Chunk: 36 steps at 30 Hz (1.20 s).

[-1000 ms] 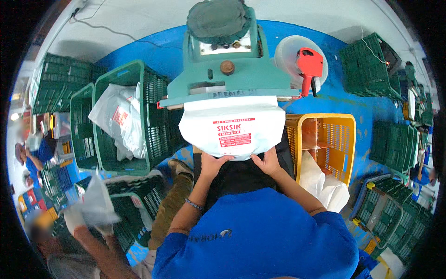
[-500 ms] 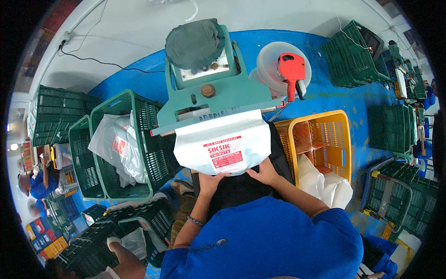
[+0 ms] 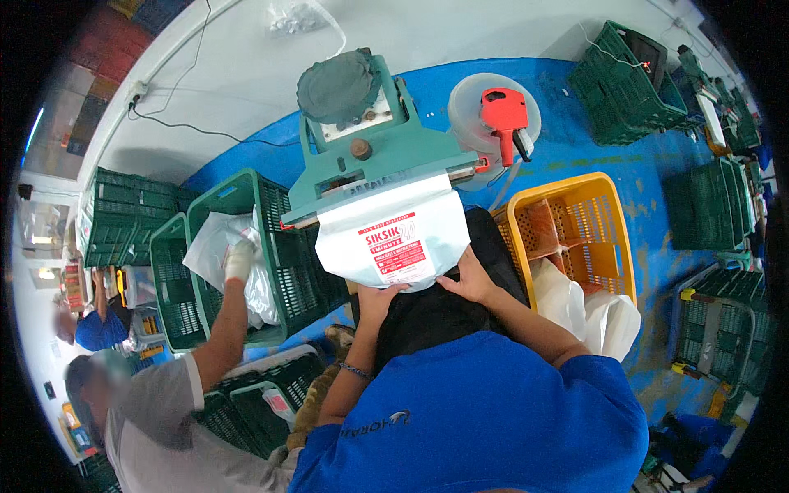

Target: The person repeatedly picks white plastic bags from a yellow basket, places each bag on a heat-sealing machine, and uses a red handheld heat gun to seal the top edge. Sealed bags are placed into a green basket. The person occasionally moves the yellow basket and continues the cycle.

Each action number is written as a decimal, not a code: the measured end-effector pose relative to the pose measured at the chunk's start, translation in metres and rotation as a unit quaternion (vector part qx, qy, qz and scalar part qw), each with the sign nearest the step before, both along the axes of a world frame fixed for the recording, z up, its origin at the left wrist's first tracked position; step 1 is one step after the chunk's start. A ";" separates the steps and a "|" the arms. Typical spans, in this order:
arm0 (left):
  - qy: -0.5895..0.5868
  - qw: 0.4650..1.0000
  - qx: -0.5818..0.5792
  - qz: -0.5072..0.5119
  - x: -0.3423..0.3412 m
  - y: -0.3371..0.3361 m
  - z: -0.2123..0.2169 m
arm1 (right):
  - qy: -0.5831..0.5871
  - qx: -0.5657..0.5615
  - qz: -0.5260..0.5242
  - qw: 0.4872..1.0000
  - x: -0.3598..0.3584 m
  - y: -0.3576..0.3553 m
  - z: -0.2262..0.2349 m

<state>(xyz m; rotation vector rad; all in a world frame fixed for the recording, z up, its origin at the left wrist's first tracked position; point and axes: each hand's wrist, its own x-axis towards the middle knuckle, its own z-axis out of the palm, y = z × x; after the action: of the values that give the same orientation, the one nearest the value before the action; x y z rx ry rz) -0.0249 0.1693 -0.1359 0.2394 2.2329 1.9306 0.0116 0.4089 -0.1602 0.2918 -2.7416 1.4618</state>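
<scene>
A white plastic pouch point(image 3: 349, 242) with red print lies in front of me, its far edge at the bar of a green heat-sealing machine point(image 3: 386, 164). My left hand point(image 3: 378, 302) grips the pouch's near edge, thumb on top. About a hand's width to the right, my right hand point(image 3: 471, 281) pinches the same edge near its right corner. The undersides of both hands' fingers are hidden by the pouch. Whether the bar is pressed down on the pouch cannot be seen clearly.
A green crate point(image 3: 288, 246) of white pouches stands at left; a co-worker's gloved hand point(image 3: 240, 261) reaches into it. At right sits a yellow crate point(image 3: 612, 238) with brown packs and white pouches. A red label gun point(image 3: 504, 115) rests on a round translucent tub point(image 3: 464, 99).
A co-worker has come in from the lower left and put a gloved hand into the green crate. My view has shifted a little; both my hands keep hold of the pouch.
</scene>
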 end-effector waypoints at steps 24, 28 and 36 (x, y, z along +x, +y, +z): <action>0.020 1.000 0.014 0.019 0.011 0.008 0.013 | -0.037 -0.159 -0.186 0.969 -0.080 0.051 0.048; 0.062 0.997 -0.013 0.055 0.012 0.010 0.016 | 0.030 -0.034 -0.183 0.982 -0.135 0.051 0.034; 0.027 0.997 -0.069 0.035 0.010 0.003 0.019 | -0.104 -0.312 -0.250 0.911 -0.144 0.049 0.040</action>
<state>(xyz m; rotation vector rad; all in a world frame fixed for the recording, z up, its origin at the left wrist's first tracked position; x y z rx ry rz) -0.0146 0.1721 -0.1173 0.1989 2.4281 1.8134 -0.1319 0.4580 -0.1201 -0.5631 -2.0482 2.1370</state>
